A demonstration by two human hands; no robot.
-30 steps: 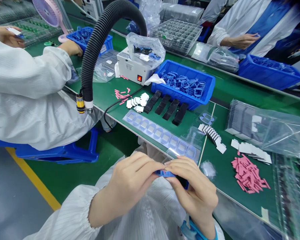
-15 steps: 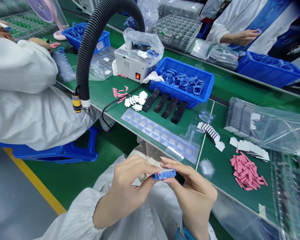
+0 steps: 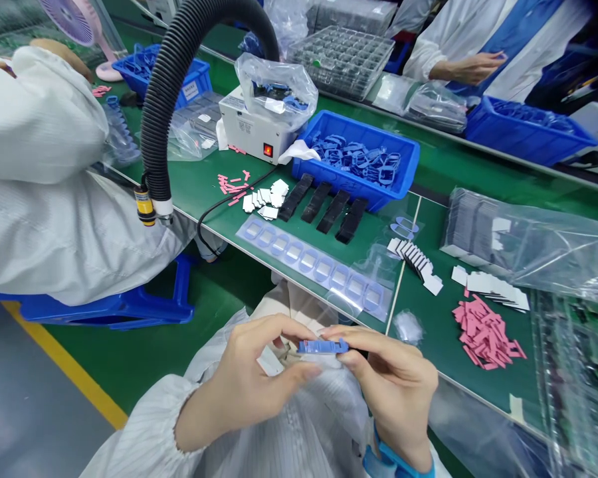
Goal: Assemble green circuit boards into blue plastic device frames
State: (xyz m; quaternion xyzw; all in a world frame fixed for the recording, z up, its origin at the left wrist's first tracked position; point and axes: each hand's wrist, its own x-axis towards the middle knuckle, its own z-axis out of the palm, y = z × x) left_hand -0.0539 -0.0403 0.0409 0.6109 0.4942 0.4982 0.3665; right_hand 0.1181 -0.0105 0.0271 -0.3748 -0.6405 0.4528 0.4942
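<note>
Over my lap, below the table's edge, both hands meet on a small blue plastic frame (image 3: 323, 346). My right hand (image 3: 393, 382) pinches its right end between thumb and fingers. My left hand (image 3: 259, 378) is closed at its left end, and a small white slip (image 3: 270, 362) shows under those fingers. On the green table ahead lies a clear tray (image 3: 315, 267) with a row of blue frames in its pockets. Behind it stands a blue bin (image 3: 357, 162) of loose blue frames.
Four black strips (image 3: 323, 206), white pads (image 3: 266, 198), a fanned row of pads (image 3: 416, 263), pink slips (image 3: 486, 333), plastic bags (image 3: 533, 242). A black ribbed hose (image 3: 167, 99) hangs left beside a white box (image 3: 252, 129). A white-coated co-worker (image 3: 40, 172) sits left; another person's hand (image 3: 471, 66) is across.
My hands have drawn slightly apart, so the blue frame now shows edge-on between them, and the white slip has appeared under my left fingers. The co-worker's arm on the left has pulled back.
</note>
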